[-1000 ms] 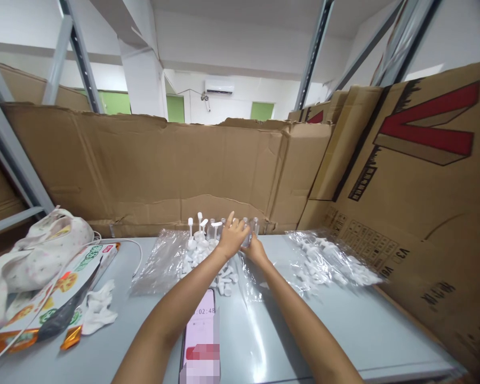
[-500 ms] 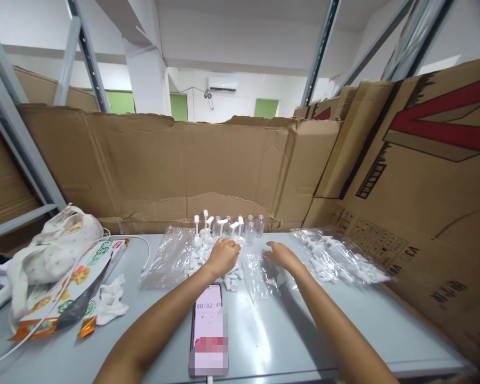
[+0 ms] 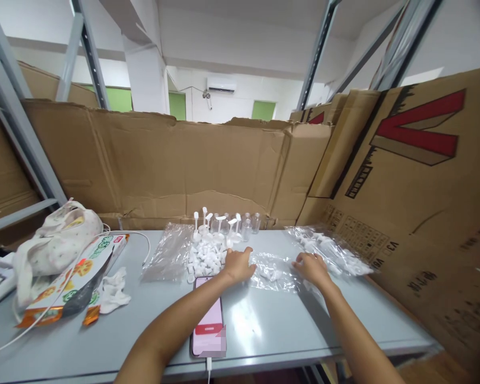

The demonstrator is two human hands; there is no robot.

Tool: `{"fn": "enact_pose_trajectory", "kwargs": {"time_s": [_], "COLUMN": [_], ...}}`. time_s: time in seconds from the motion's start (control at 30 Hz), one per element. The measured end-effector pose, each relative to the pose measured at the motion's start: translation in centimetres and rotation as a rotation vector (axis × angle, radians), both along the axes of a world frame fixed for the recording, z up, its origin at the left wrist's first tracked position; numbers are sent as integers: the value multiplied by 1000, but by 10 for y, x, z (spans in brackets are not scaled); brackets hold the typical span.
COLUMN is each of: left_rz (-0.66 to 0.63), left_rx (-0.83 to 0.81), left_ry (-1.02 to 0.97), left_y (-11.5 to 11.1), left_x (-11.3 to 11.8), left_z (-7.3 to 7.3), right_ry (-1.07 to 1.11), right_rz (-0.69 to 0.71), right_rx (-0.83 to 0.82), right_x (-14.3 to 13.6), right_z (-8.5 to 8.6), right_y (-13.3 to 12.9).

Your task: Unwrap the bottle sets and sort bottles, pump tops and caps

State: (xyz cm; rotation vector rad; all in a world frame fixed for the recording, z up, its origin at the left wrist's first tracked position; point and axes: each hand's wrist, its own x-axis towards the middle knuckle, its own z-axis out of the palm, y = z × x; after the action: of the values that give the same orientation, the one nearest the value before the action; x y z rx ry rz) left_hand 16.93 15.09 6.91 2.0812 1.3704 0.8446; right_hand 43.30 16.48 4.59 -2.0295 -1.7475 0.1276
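On the grey worktop (image 3: 272, 325), nearer the far edge, lies a clear plastic bag (image 3: 280, 266). The left hand (image 3: 240, 265), fingers open, is at its left side; the right hand (image 3: 312, 269) curls at its right, grip unclear.

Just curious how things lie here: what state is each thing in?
Phone: screen lit, cable plugged in
Clear bottles: upright
Small white pieces: heaped
Leftmost bag: wrinkled
Middle bag: wrinkled
Rightmost bag: holding white parts
Tissue: crumpled
Left hand: grip open
Right hand: fingers bent, grip unclear

Glossy, crinkled clear plastic bag (image 3: 278, 273)
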Motion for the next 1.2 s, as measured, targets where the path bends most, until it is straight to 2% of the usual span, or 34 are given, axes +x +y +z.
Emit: {"fn": "enact_pose_trajectory", "kwargs": {"time_s": [0.1,0.23,0.3,0.43,0.53,0.6,0.73,0.8,0.87,0.93,1.03,1.2], "left_rz": [8,35,46,31,32,57,134,163,182,200,231,299], "left_rx": [-29,-110,-172,-259,-349,-419,-433,-418,-410,-403,-385,-248], "left_ry": [-137,-414,-556,-768,-1011,-1199,-1336,-1378,-1409,-1416,-1397,-1288], "left_y": [5,11,12,5,-1,-4,-8,-9,-10,-11,-13,-13], "left_x": [-1,-14,-24,-44,-60,-71,-90,-97,-104,-110,-118,-122], "left_z": [-1,5,11,25,32,34,32,30,28,26,20,5], "right_ry": [36,155,337,866,1196,1336,1336,1282,1247,1235,1248,1243], "right_rz": [15,58,81,180,306,414,543,563,563,555,538,479], "right_rx": [86,212,279,327,242,151,-146,-355,-463,-425,-254,79], "right_x": [2,1,-6,-28,-40,-43,-53,-64,-76,-85,-93,-102], "right_z": [6,27,40,60,66,66,58,52,48,47,52,77], "right_y": [-5,-12,-17,-24,-25,-24,-23,-25,-27,-27,-23,-15]}}
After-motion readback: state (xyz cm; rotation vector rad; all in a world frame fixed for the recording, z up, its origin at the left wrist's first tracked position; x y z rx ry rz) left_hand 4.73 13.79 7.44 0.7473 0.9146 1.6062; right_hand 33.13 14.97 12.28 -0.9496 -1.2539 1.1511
